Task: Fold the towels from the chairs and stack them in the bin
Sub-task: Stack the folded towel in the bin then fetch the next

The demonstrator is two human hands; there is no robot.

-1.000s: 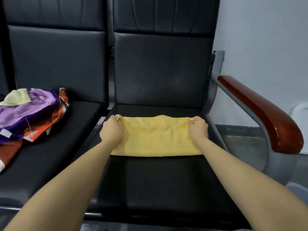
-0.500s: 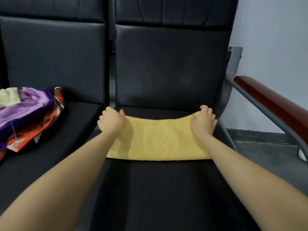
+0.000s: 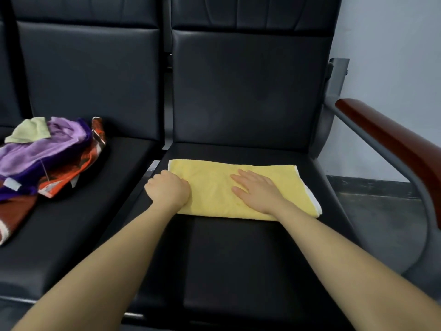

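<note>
Bare black seat cushion (image 3: 238, 263) lies nearest; on it the right hand (image 3: 256, 191) presses flat, fingers spread, on the folded yellow towel (image 3: 214, 187); the left hand (image 3: 168, 191), fingers curled, grips its left end; unfolded towels (image 3: 45, 154) heap on the left chair; red armrest (image 3: 391, 139) bounds the right.

- One view only, from a camera on the person's head, so no second view overlaps it.
- It looks forward and down onto a black seat (image 3: 238, 247) and its backrest (image 3: 248, 91).
- It sits close: both forearms enter from the bottom edge, and the hands reach the middle of the frame.
- The wide angle also takes in the next seat (image 3: 78, 211) at left, and an armrest (image 3: 391, 144), wall (image 3: 391, 56) and floor (image 3: 377, 211) at right.
</note>
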